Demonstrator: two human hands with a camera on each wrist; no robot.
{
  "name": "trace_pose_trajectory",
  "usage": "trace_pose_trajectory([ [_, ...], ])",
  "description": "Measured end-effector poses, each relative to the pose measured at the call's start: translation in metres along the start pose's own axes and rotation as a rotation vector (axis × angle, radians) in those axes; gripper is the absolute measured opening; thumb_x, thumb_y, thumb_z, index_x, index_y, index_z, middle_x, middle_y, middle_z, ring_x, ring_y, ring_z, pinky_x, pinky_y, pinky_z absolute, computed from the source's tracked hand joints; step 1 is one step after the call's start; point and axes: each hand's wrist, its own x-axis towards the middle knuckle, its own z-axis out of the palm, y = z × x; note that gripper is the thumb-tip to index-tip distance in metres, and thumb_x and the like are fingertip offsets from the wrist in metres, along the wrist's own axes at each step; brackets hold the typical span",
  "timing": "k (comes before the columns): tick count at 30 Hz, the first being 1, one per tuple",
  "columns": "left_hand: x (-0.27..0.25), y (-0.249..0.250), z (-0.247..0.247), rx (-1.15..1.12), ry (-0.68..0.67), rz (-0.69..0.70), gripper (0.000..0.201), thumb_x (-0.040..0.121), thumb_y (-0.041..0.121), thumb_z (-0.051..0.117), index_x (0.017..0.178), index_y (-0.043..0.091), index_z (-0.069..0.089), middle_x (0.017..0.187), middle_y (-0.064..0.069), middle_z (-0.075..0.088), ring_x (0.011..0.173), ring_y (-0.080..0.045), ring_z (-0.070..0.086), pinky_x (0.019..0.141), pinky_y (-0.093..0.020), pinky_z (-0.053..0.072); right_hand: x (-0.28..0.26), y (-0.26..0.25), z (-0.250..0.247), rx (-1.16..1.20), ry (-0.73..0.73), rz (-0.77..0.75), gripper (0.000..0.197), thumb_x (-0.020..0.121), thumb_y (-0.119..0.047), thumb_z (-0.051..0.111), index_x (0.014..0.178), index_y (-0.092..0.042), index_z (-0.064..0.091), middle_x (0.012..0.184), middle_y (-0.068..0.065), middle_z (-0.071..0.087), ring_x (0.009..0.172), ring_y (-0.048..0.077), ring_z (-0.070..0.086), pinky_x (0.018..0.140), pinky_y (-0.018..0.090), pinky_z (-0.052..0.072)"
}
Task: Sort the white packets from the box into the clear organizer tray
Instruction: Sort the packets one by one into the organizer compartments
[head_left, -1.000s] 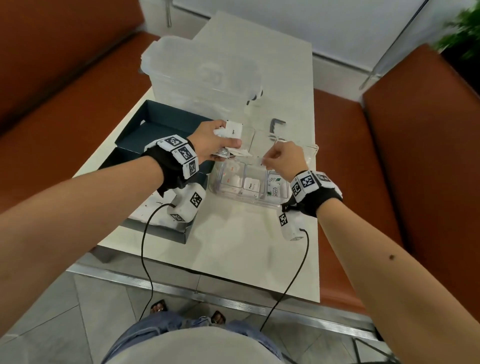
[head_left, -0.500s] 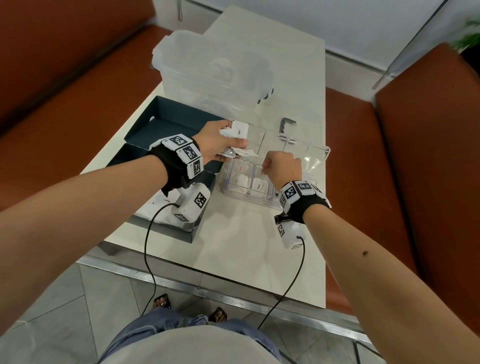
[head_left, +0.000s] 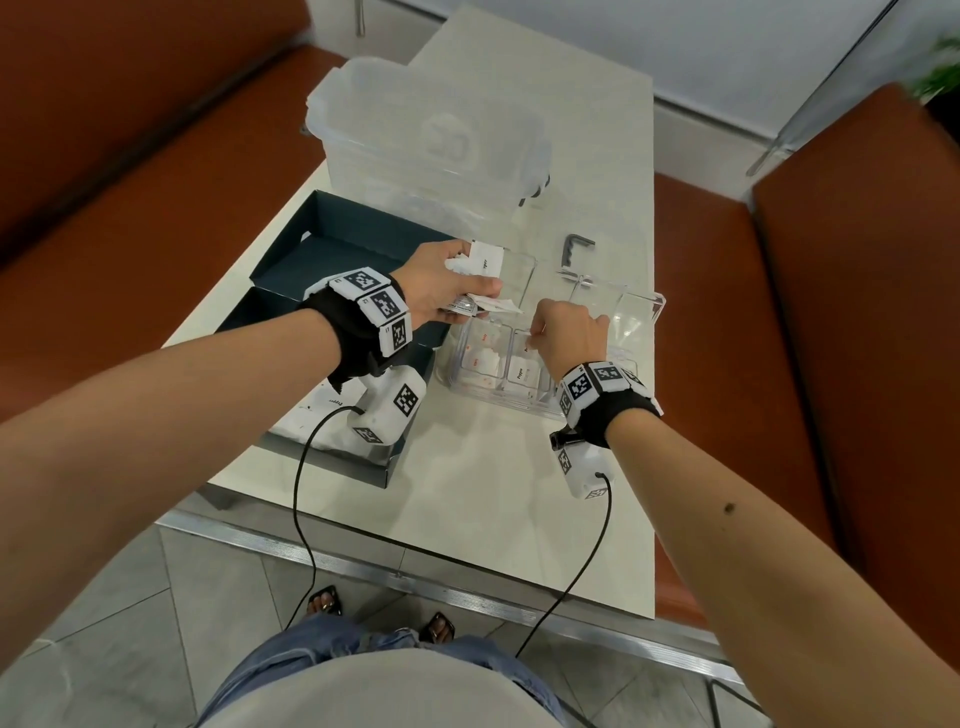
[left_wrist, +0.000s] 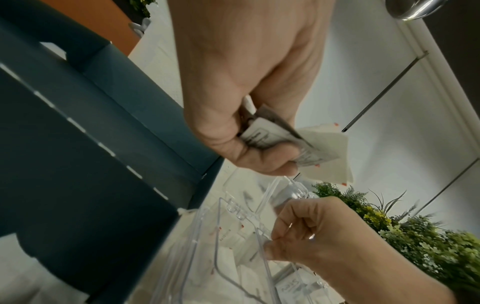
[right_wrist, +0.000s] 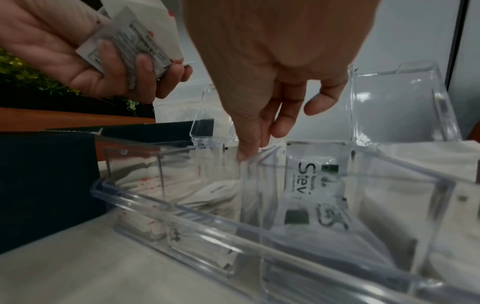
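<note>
From the head view, your left hand (head_left: 441, 283) grips a bunch of white packets (head_left: 480, 280) above the clear organizer tray (head_left: 636, 312) on the bench (head_left: 488, 499), beside the dark box (head_left: 332, 249). The right wrist view shows your right hand (right_wrist: 272, 67), fingers loosely extended, reaching into a middle compartment, fingertips on a packet.

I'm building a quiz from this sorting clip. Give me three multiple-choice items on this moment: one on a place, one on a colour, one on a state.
1. Where is the right hand?
A. over the clear tray
B. inside the box
C. on the lidded bin

2. What colour is the box?
A. red
B. dark teal
C. yellow

3. What is the left hand doing?
A. resting flat on the table
B. gripping a bunch of packets
C. hanging empty

Answers: 1 A, the right wrist view shows its fingers reaching down into a tray compartment. 2 B, its walls look dark teal in the head view. 3 B, its fingers curl round several white packets.
</note>
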Motion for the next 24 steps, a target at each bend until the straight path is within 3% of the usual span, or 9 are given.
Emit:
trace_pose_trajectory([
  [4,-0.001,0.0,0.0,-0.003,-0.005,0.002,0.047,0.08,0.01,0.077,0.123,0.014,0.058,0.099,-0.008,0.067,0.074,-0.016,0.066,0.069,-0.031,0.054,-0.002,-0.001,-0.003,-0.041,-0.025,0.014,0.015,0.086,-0.016,0.066,0.096,-0.011,0.055,0.092,0.006,0.064,0.089,0.03,0.058,0.083,0.039,0.033],
  [10,-0.001,0.0,0.001,-0.002,-0.008,0.001,0.047,0.08,0.01,0.077,0.123,0.013,0.058,0.105,-0.011,0.066,0.081,-0.02,0.066,0.073,-0.033,0.055,-0.006,-0.001,-0.007,-0.035,-0.061,0.012,0.013,0.086,-0.012,0.064,0.096,-0.011,0.056,0.098,0.007,0.063,0.09,0.028,0.058,0.085,0.039,0.033],
  [15,-0.002,0.001,0.004,0.006,-0.009,0.009,0.05,0.081,0.008,0.076,0.126,0.011,0.057,0.118,-0.016,0.065,0.094,-0.024,0.065,0.086,-0.042,0.054,-0.013,-0.001,-0.015,0.009,-0.003,-0.019,0.012,0.089,-0.015,0.061,0.098,-0.011,0.055,0.097,0.007,0.062,0.089,0.028,0.058,0.085,0.038,0.034],
  [17,-0.003,0.002,0.005,0.01,-0.011,0.013,0.05,0.081,0.008,0.076,0.127,0.011,0.057,0.12,-0.017,0.065,0.097,-0.026,0.065,0.09,-0.045,0.054,-0.013,-0.001,-0.026,0.157,0.081,-0.029,0.009,0.09,-0.016,0.058,0.097,-0.01,0.055,0.088,0.005,0.061,0.085,0.026,0.059,0.083,0.038,0.041],
  [20,-0.003,0.002,0.005,0.023,-0.026,0.025,0.05,0.08,0.007,0.077,0.125,0.009,0.057,0.117,-0.017,0.066,0.092,-0.026,0.066,0.085,-0.044,0.054,-0.013,-0.005,-0.049,0.482,0.157,-0.024,0.01,0.091,-0.016,0.058,0.099,-0.009,0.059,0.068,0.001,0.058,0.062,0.014,0.057,0.068,0.028,0.049],
  [24,-0.004,0.001,0.006,0.044,-0.073,0.043,0.05,0.079,0.009,0.078,0.124,0.009,0.058,0.108,-0.015,0.068,0.086,-0.026,0.067,0.069,-0.034,0.055,-0.006,-0.015,-0.073,0.684,0.171,-0.007,0.018,0.092,-0.024,0.058,0.105,-0.013,0.065,0.081,0.005,0.069,0.072,0.018,0.066,0.069,0.025,0.05],
])
